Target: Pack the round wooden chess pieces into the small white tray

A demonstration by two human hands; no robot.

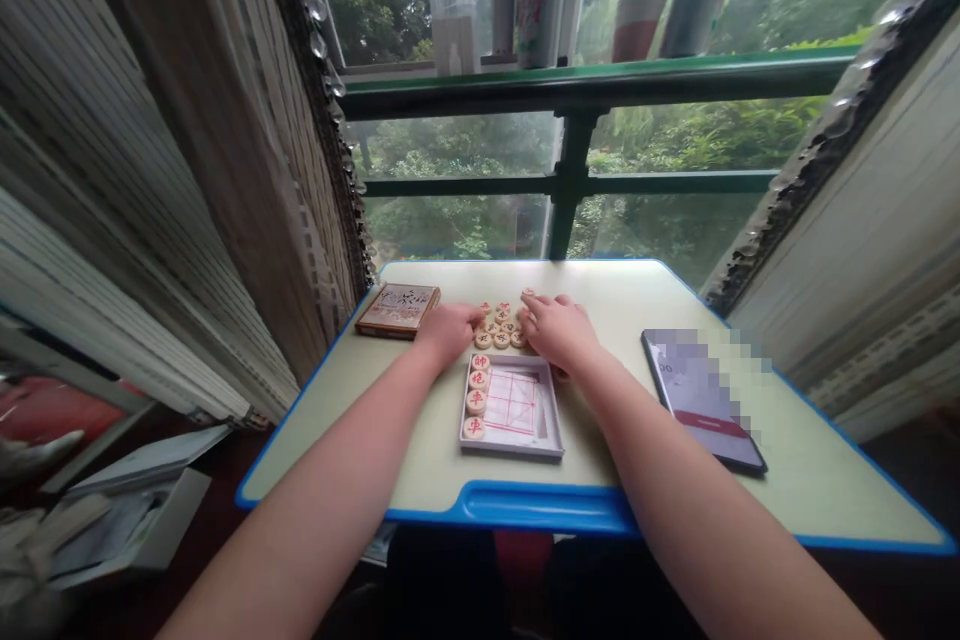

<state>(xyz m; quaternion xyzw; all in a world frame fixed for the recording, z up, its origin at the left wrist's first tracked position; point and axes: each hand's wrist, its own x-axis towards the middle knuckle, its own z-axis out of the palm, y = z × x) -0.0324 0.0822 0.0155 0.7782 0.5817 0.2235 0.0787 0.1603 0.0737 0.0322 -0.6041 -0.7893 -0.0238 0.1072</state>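
Several round wooden Chinese chess pieces (501, 340) lie grouped near the middle of the table. My left hand (448, 332) rests at the left side of this group, an outstretched finger touching the pieces. From the right, my right hand (561, 328) reaches over the group with its fingers extended, the tips at the pieces and near a far piece (528, 293). In front of the group sits a shallow white box tray (553, 420) with a red grid inside. Red-marked pieces (475, 402) stand in a column along its left wall. Part of the group's right side is hidden by my right hand.
A decorated box lid (397, 309) lies at the table's back left. On the right is a tablet (701, 400). The table (330, 440) has a raised blue rim. Cans (540, 15) and stacked cups stand on the window ledge. Curtains (225, 120) hang on both sides.
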